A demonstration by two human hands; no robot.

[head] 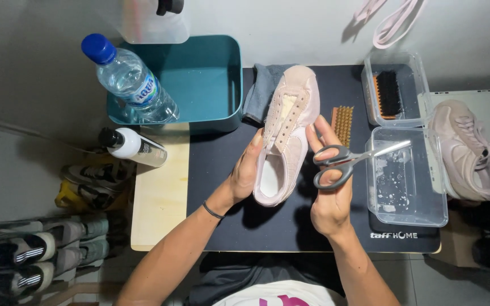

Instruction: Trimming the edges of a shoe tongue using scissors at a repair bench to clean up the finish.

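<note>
A pale pink sneaker [287, 133] without laces is held above the black mat [222, 164], toe pointing away. My left hand [248, 170] grips its left side near the heel opening. My right hand [330, 187] steadies the sneaker's right side with its fingertips while holding grey-handled scissors [350, 161], whose blades point right over a clear plastic tray. The matching second sneaker [469, 153] rests on a lid at the far right.
A teal tub [211, 107] and a water bottle [129, 79] stand at the back left, with a small white bottle [134, 146] beside them. A grey cloth [259, 93], a brass brush [342, 123], two clear trays [406, 184], a black brush [388, 93] and pink laces [392, 20] lie around.
</note>
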